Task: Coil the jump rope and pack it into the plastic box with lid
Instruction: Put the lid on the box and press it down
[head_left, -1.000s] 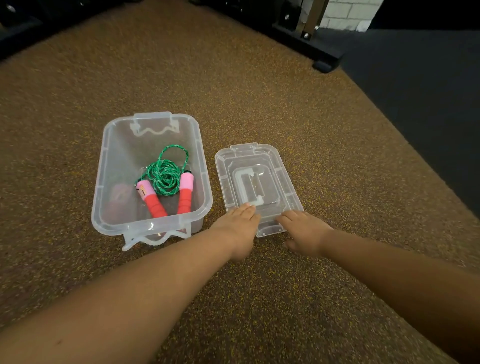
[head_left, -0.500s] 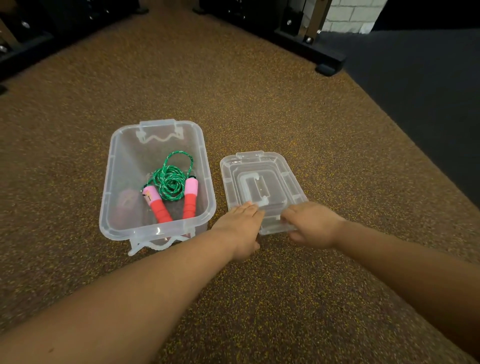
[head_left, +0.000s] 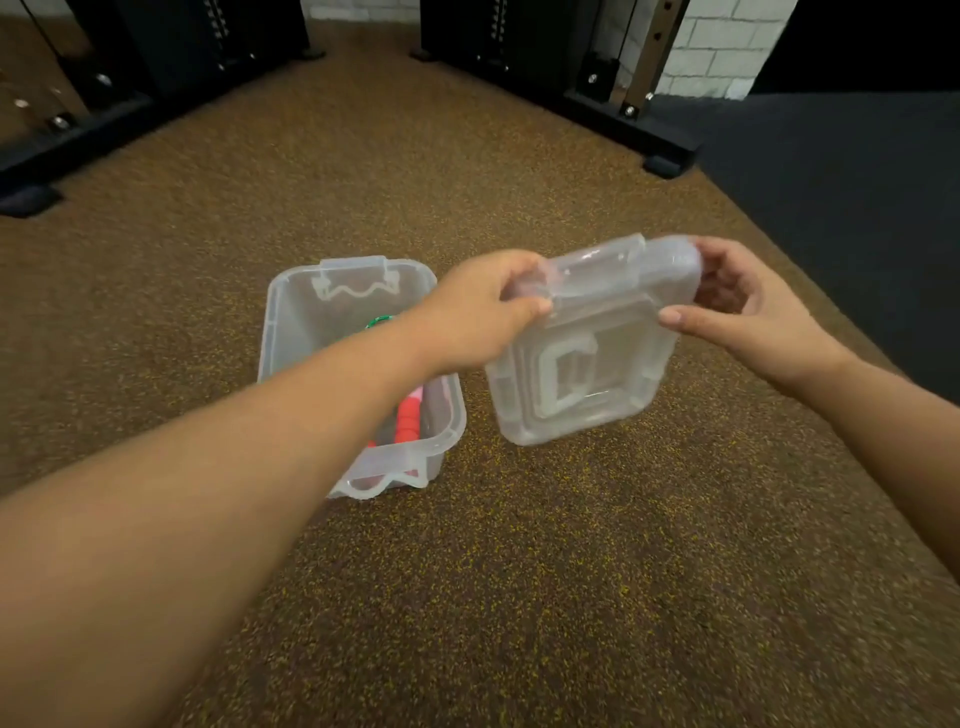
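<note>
The clear plastic box stands open on the brown floor. Inside it lies the jump rope, of which a red handle and a bit of green cord show; my left forearm hides most of it. To the right of the box, the clear lid is up off the floor and tilted toward me. My left hand grips its far left corner. My right hand holds its far right corner, thumb on the top face and fingers curled behind.
Speckled brown rubber flooring spreads all around. Black gym rack bases stand at the back, one also at the far left. A dark mat borders the floor on the right.
Both hands have lifted the lid off the floor and tipped it up toward me. My view has shifted, so the box sits further right in the frame.
</note>
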